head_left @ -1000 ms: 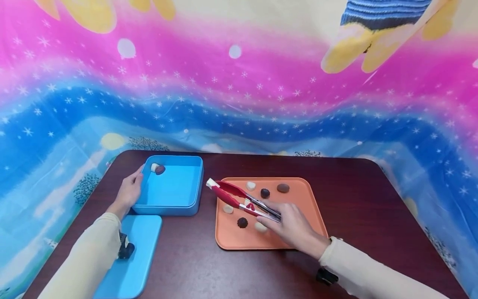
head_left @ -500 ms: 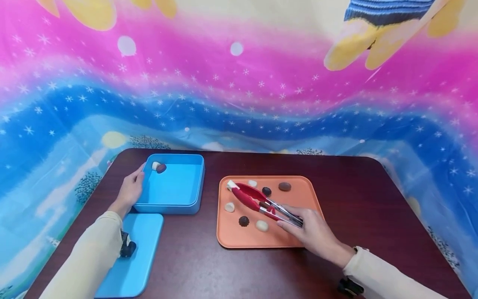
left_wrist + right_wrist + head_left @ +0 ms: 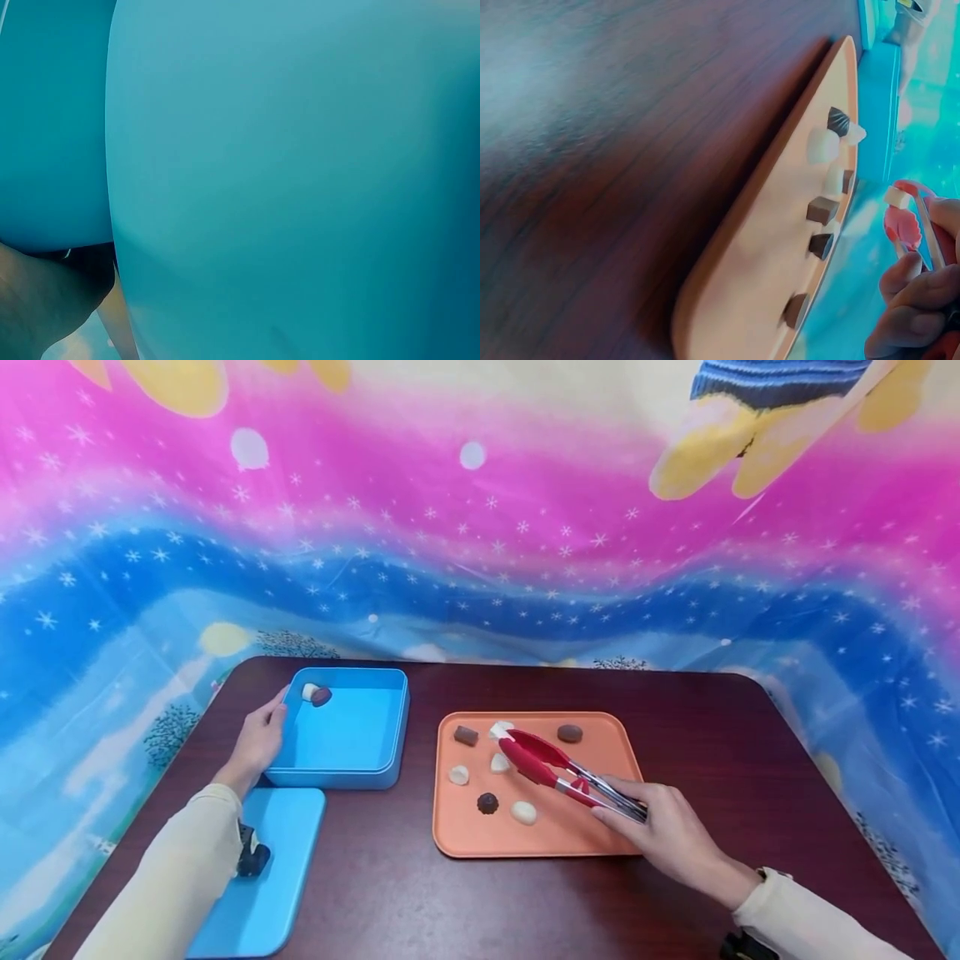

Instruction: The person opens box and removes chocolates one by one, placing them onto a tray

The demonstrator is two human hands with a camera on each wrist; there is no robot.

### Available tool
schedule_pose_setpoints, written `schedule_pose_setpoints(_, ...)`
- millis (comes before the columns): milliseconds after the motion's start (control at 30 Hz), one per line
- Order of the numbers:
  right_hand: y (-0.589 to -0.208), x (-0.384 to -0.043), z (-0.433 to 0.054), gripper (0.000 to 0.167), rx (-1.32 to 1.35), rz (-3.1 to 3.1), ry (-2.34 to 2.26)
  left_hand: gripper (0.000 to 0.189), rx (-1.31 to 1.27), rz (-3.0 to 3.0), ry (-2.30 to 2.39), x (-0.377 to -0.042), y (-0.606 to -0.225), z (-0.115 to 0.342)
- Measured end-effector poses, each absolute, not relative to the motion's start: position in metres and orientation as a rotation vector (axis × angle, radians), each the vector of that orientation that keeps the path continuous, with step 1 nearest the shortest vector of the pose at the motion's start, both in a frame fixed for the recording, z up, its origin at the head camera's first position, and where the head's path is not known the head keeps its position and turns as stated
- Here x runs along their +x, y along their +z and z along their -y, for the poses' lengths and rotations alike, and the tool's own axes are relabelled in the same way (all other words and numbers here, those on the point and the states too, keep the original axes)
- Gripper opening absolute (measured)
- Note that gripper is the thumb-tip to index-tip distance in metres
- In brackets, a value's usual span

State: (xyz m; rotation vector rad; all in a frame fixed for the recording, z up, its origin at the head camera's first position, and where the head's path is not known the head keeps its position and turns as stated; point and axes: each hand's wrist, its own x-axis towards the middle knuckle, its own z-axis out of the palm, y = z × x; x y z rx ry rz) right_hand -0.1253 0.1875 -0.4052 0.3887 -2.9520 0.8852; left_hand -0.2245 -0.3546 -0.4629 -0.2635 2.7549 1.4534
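My right hand (image 3: pixel 678 835) grips red-tipped metal tongs (image 3: pixel 551 766) over the orange tray (image 3: pixel 577 835). A small white chocolate (image 3: pixel 896 197) sits between the tong tips, above the tray in the right wrist view. On the tray lie several chocolates, among them a brown log (image 3: pixel 466 736), a dark fluted one (image 3: pixel 487 803), a white oval (image 3: pixel 523 812) and a brown oval (image 3: pixel 569 733). The tongs cover part of the tray. My left hand (image 3: pixel 257 739) rests along the outside of the blue box (image 3: pixel 397 760), which contains a white chocolate (image 3: pixel 308 692) and a brown one (image 3: pixel 322 697).
A blue lid (image 3: pixel 277 893) lies flat under my left forearm, just in front of the box. Box and tray stand side by side on the dark wooden table (image 3: pixel 390 877), with a strip of tabletop between. A printed cloth (image 3: pixel 450 527) hangs around the table's back and sides.
My right hand and the tongs have moved right, from beside the box to over the tray's back middle, uncovering the brown log. The left hand and box have stayed in place.
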Motion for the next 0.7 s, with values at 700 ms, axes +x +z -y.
schedule_pose_setpoints(700, -0.410, -0.114, -0.234, 0.048, 0.297, 2.985, 0.907, 0.053, -0.270, -2.758, 1.455, -0.226, -0.463, 0.355)
